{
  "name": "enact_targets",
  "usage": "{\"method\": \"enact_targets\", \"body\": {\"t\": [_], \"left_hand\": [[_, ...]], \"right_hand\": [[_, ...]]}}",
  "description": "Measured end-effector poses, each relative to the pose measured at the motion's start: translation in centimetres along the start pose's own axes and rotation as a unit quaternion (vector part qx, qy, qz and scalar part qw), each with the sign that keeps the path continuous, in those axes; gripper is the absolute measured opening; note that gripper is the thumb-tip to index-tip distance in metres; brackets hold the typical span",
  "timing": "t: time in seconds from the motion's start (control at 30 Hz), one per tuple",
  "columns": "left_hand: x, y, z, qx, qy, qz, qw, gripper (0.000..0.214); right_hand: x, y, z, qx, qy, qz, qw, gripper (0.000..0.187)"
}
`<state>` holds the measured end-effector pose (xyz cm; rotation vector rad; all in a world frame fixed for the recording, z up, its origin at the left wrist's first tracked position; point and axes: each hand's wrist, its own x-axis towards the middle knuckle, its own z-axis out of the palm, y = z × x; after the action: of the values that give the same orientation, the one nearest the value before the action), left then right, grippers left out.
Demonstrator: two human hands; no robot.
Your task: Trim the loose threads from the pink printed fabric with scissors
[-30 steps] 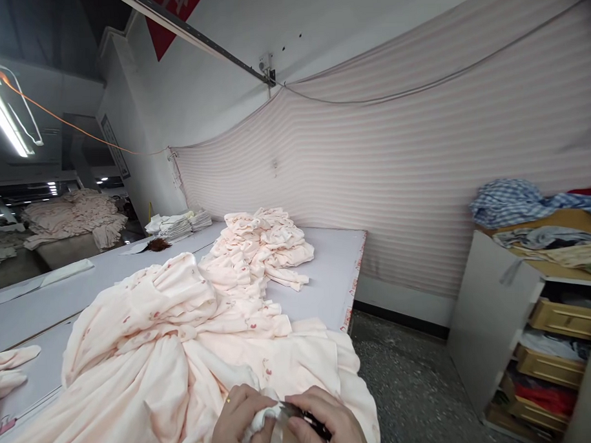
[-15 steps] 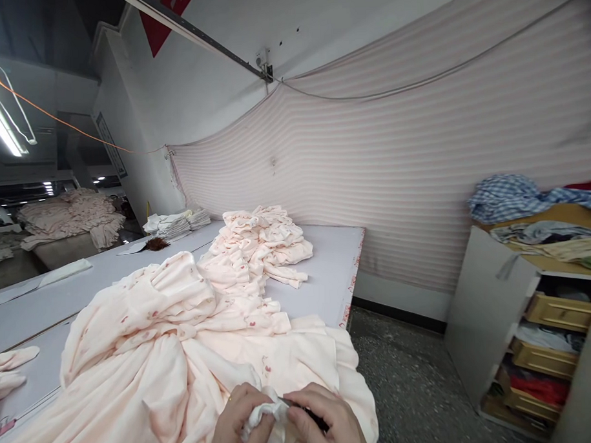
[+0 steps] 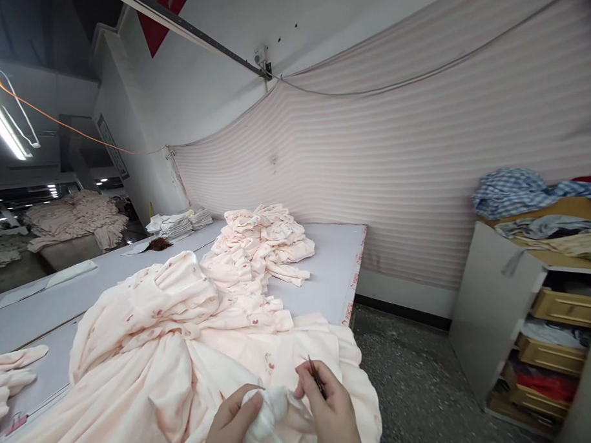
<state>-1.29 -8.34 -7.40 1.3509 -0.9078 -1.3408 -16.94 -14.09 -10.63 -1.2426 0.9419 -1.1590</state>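
At the bottom edge, my left hand [image 3: 232, 423] is closed on a bunched fold of pale pink fabric [image 3: 270, 413]. Beside it, touching the same fold, my right hand [image 3: 328, 408] pinches a small dark pointed tool [image 3: 315, 376], likely thread snips, with its tip sticking up. The fold belongs to a big heap of pale pink printed garments [image 3: 183, 342] spread over the grey table [image 3: 326, 272] in front of me.
A second pile of pink garments [image 3: 264, 242] lies farther back on the table, with folded white cloth [image 3: 179, 223] behind it. A striped curtain [image 3: 395, 166] covers the wall. A shelf unit [image 3: 531, 316] with drawers and clothes stands right. Speckled floor [image 3: 407, 372] lies between.
My right hand has turned and lifted, so the tool now points upward instead of lying across the fold. My left hand has shifted slightly lower on the fabric.
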Motion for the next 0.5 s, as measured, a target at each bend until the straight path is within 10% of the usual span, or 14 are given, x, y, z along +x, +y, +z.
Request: {"method": "enact_targets", "body": {"t": [0.27,0.5], "left_hand": [[0.1,-0.4,0.6,0.022,-0.021,0.057,0.998,0.032],[-0.2,-1.7,-0.2,0.116,0.025,0.076,0.990,0.031]], "right_hand": [[-1.2,-0.4,0.7,-0.103,-0.105,-0.118,0.982,0.017],[-0.4,0.2,1.4,-0.076,-0.106,-0.058,0.990,0.031]]}}
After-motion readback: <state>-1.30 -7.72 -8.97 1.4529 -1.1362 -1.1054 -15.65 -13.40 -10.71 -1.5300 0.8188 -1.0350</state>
